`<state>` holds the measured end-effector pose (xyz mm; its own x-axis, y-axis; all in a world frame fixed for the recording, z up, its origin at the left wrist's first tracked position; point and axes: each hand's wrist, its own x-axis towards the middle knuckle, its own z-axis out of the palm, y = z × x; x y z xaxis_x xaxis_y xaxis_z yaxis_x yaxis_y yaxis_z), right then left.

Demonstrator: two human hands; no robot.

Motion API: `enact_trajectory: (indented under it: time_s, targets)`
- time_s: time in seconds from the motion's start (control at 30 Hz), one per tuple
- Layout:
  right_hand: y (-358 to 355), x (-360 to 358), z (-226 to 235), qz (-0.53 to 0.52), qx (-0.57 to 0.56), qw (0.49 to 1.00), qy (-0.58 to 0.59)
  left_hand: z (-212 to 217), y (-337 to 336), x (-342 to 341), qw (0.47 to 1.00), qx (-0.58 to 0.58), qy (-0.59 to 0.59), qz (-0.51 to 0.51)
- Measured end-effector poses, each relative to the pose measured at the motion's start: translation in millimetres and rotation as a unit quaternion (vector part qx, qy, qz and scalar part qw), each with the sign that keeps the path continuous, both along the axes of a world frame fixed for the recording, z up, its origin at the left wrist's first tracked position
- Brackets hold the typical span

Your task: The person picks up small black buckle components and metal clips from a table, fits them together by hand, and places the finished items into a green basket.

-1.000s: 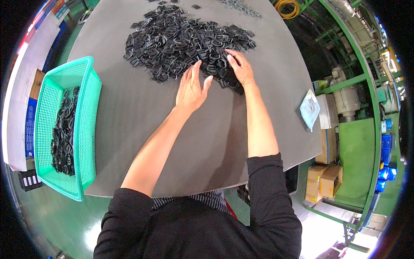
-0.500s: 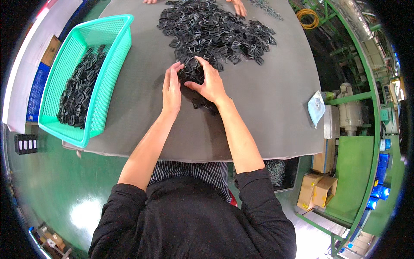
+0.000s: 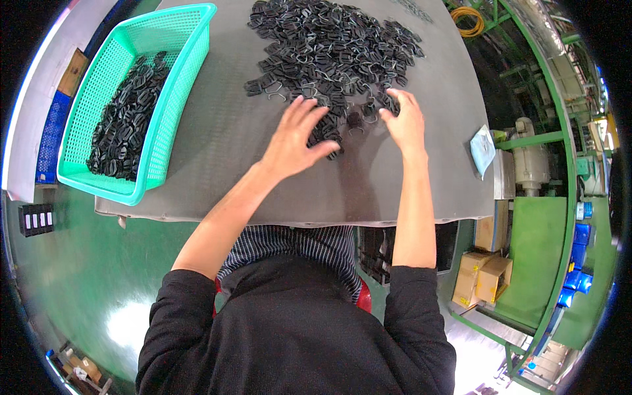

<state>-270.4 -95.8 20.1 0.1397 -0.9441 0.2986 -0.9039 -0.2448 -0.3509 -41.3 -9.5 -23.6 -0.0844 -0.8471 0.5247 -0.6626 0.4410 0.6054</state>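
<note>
A large heap of black plastic buckle-like pieces with bent metal wire hooks [image 3: 322, 43] lies on the grey-topped table [image 3: 224, 145]. At its near edge, my left hand [image 3: 293, 141] has its fingers spread. Its thumb and fingertips reach over a small cluster of the black pieces [image 3: 324, 135], without a visible grip. To the right, my right hand [image 3: 406, 125] is also open, thumb and forefinger apart, its fingertips beside a few loose pieces at the heap's near right edge. Whether those fingertips touch a piece is hard to see.
A turquoise perforated basket [image 3: 155, 151], partly filled with black pieces [image 3: 128, 125], stands at the table's left edge. A light blue packet [image 3: 482, 151] lies at the right edge. Metal hooks [image 3: 413, 9] are scattered at the far right. Cardboard boxes [image 3: 484, 280] stand below on the right.
My hands have parted from around a small mound; the right has moved right and the left slightly right and nearer. The mound has spread out. Another person's hands at the far side have left view.
</note>
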Motion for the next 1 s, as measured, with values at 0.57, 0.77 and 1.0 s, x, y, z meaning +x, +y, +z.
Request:
enact_trajectory:
  time_s: [0.57,0.77,1.0]
  targets:
    - [36.9,60.3,-8.5,0.123,0.078,0.966,-0.212,13.7,-3.5,79.6,0.96,0.187,0.2,0.062]
    - [34.0,16.6,15.6,0.112,0.315,0.867,-0.371,32.4,-11.8,90.4,0.948,0.234,0.213,0.009]
    - [20.3,26.2,-7.1,0.15,0.113,0.978,-0.092,13.8,-18.9,102.9,0.939,0.314,0.136,0.04]
